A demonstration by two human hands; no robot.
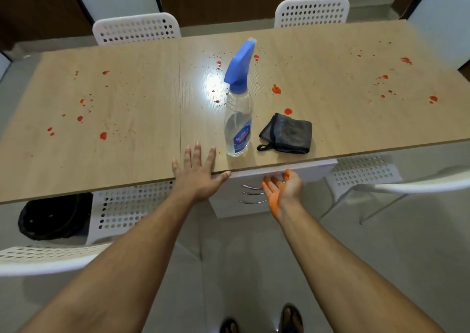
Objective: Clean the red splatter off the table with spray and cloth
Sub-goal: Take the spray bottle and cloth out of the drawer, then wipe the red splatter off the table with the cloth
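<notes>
**Red splatter across the worktop, bottle and cloth at the near edge**

Red splatter [276,89] dots the wooden worktop [114,154] from end to end. The spray bottle [238,119] stands upright near the front edge, the dark cloth [286,134] folded just beside it. My left grip [197,172] lies flat, fingers spread, on the edge. My right grip [283,189] hangs below the edge, palm up, loose and empty.

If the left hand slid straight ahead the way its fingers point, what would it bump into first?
Probably nothing soon. The left hand lies flat on the light wooden table, fingers pointing away across bare, red-spotted wood. The clear spray bottle with the blue trigger stands just to its right, seemingly off that line, though depth is uncertain.
</notes>
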